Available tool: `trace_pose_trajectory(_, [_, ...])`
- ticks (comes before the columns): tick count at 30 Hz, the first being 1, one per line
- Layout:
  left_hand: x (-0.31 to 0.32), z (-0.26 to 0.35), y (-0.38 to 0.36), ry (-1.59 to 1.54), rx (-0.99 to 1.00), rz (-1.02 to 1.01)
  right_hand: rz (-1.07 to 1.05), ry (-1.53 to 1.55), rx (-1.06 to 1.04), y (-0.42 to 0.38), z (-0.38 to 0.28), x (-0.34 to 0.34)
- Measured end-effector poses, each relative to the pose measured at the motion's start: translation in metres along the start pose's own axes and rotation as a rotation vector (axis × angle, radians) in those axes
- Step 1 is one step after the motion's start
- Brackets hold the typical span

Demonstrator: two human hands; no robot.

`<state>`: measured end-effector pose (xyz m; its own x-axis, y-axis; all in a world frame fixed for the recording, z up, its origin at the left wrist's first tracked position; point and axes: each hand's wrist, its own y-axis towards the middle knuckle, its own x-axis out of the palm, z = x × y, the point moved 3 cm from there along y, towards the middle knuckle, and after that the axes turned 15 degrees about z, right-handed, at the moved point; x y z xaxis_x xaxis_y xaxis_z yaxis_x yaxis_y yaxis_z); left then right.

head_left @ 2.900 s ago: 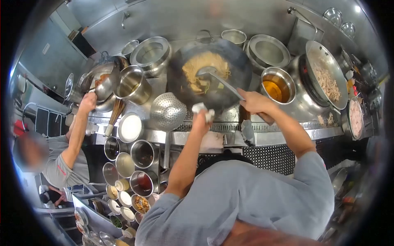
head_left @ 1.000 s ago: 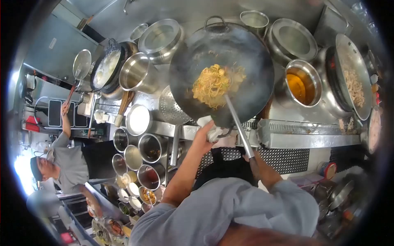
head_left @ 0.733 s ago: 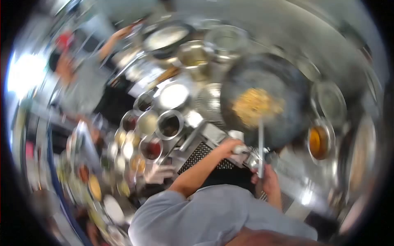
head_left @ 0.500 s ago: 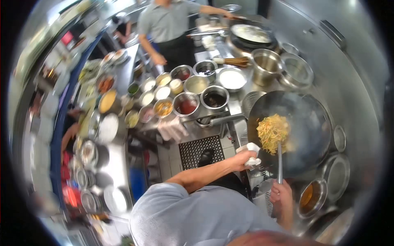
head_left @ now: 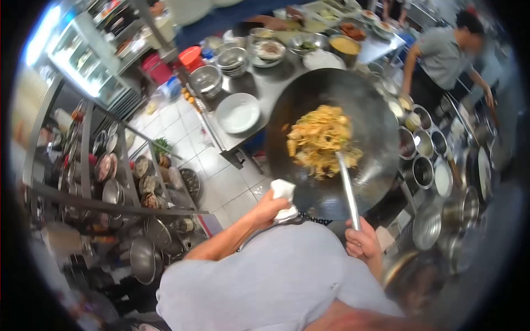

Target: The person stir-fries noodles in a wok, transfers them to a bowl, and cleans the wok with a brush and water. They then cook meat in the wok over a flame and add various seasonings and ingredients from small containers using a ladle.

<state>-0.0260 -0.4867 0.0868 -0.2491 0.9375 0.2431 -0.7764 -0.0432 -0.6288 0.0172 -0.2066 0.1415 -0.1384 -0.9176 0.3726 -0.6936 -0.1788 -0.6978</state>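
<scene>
My left hand (head_left: 268,208) is closed around a folded white cloth (head_left: 282,192), which sits at the near left rim of a large dark wok (head_left: 372,118). Whether a wok handle lies under the cloth is hidden. Noodles mixed with vegetable pieces (head_left: 320,138) are heaped inside the wok. My right hand (head_left: 361,241) grips the end of a long metal cooking utensil (head_left: 349,193); its head is buried in the noodles. The wok hangs in front of me, partly over the edge of a steel table (head_left: 254,87).
A white plate (head_left: 237,113) lies near the table edge beside stacked metal bowls (head_left: 232,59). Sauce pots (head_left: 423,171) stand at right, where a co-worker (head_left: 447,52) works. Metal shelving (head_left: 88,160) rises at left above a tiled floor (head_left: 212,165).
My body has turned left, away from the stove. The wok with the noodles has come off the stove and swung round to the table with the plates. Both hands keep their holds.
</scene>
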Motion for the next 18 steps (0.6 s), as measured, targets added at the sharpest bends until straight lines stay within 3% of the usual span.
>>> trace_pose_trajectory(4, [-0.063,0.003,-0.051,-0.246,0.090,0.352,-0.336,-0.179,0.164,0.068,-0.017,0.070])
trace_pose_trajectory(8, [-0.111,-0.021,-0.078,-0.563,0.230,0.615,-0.512,-0.333,0.406,0.121,-0.015,0.145])
trace_pose_trajectory(11, [-0.143,-0.064,-0.099,-0.665,0.123,0.884,-0.573,-0.462,0.553,0.140,-0.016,0.193])
trace_pose_trajectory(15, [-0.143,-0.076,-0.109,-0.734,0.194,1.045,-0.732,-0.562,0.688,0.175,-0.005,0.231])
trace_pose_trajectory(18, [-0.126,-0.081,-0.094,-0.988,0.276,1.235,-0.784,-0.656,0.779,0.202,-0.017,0.243])
